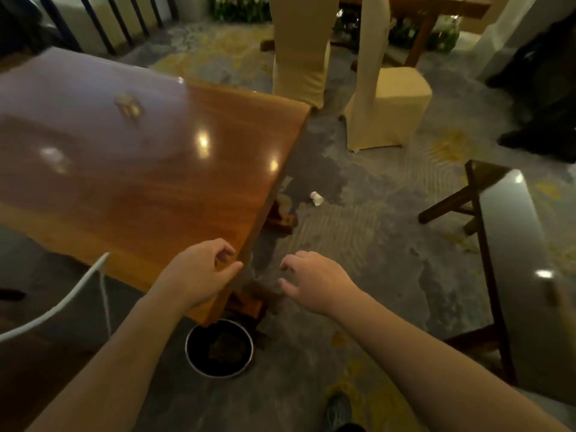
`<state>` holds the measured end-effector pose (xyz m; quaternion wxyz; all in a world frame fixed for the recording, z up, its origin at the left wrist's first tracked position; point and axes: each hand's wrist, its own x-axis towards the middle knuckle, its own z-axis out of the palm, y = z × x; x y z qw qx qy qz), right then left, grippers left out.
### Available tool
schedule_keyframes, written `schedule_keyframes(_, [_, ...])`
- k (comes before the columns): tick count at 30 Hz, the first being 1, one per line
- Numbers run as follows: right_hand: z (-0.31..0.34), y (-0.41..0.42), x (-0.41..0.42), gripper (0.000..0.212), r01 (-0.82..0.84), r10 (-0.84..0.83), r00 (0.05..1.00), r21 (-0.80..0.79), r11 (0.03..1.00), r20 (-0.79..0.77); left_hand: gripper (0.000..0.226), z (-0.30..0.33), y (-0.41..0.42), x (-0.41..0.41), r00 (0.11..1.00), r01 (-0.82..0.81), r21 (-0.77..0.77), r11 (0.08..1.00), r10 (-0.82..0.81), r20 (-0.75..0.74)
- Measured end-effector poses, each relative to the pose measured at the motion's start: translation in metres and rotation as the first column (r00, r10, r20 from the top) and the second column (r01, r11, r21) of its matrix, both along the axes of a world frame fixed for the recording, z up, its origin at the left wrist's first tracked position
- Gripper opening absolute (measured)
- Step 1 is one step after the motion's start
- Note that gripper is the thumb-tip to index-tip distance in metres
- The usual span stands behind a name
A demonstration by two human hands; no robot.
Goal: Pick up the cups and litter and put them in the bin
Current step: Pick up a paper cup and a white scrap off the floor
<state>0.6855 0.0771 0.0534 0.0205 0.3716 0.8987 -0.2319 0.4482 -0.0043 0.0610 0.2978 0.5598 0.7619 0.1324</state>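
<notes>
Both hands are hovering empty over the corner of the table (pixel 140 182). The left hand (pixel 199 272) is hanging above the table edge with its fingers curled loosely toward the thumb, gripping nothing. The right hand (pixel 314 282) is spreading open over the carpet (pixel 358 238), fingers apart and slightly bent — judging by that pose, it is readying for a reach rather than carrying anything.

The bin (pixel 219 347) is sitting on the floor right below the hands, tucked against the table leg, its rim round and bright and its inside dark; something brownish is lying in it, but what it is I cannot make out. A white cup (pixel 316 198) is lying on its side on the carpet beyond the table edge, well apart from both hands and from the bin, so it is probably the next thing to fetch.

Two pale blurred shapes are showing on the tabletop — litter or only reflections, I cannot tell, since the glossy surface is smearing them. The table is hiding the floor under it, so more litter may be lying there unseen. A white cable (pixel 62 304) is crossing the lower left, cut off by the frame.
</notes>
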Motion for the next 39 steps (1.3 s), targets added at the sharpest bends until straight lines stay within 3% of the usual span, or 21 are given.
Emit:
schedule_keyframes(7, [0.014, 0.137, 0.103, 0.032, 0.016, -0.018, 0.996, 0.016, 1.0, 0.092, 0.025, 0.014, 0.141, 0.09, 0.998, 0.061, -0.095, 0.994, -0.062, -0.014])
schedule_keyframes(13, [0.005, 0.266, 0.13, 0.034, 0.038, -0.041, 0.985, 0.024, 0.999, 0.166, 0.036, -0.012, 0.269, 0.119, 0.992, 0.088, -0.138, 0.987, -0.099, -0.077])
schedule_keyframes(18, [-0.02, 0.396, 0.117, 0.033, 0.039, -0.042, 0.967, 0.019, 0.999, 0.25, 0.037, -0.059, 0.397, 0.117, 0.99, 0.07, -0.161, 0.984, -0.089, -0.112])
schedule_keyframes(24, [-0.053, 0.571, 0.068, 0.034, 0.011, 0.01, 0.937, -0.057, 0.998, 0.348, 0.035, -0.106, 0.566, 0.09, 0.997, 0.043, -0.24, 0.97, -0.058, -0.055])
schedule_keyframes(29, [-0.081, 0.678, 0.034, 0.033, -0.015, 0.053, 0.925, -0.102, 0.995, 0.377, 0.036, -0.146, 0.659, 0.078, 0.999, 0.016, -0.301, 0.953, -0.03, -0.04])
schedule_keyframes(35, [-0.161, 0.809, -0.004, 0.03, -0.057, 0.133, 0.917, -0.206, 0.977, 0.377, 0.031, -0.239, 0.748, 0.075, 0.984, -0.177, -0.364, 0.915, 0.174, -0.041])
schedule_keyframes(39, [-0.25, 0.901, -0.025, 0.031, -0.14, 0.232, 0.887, -0.247, 0.959, 0.399, 0.028, -0.329, 0.801, 0.075, 0.945, -0.321, -0.457, 0.829, 0.308, -0.106])
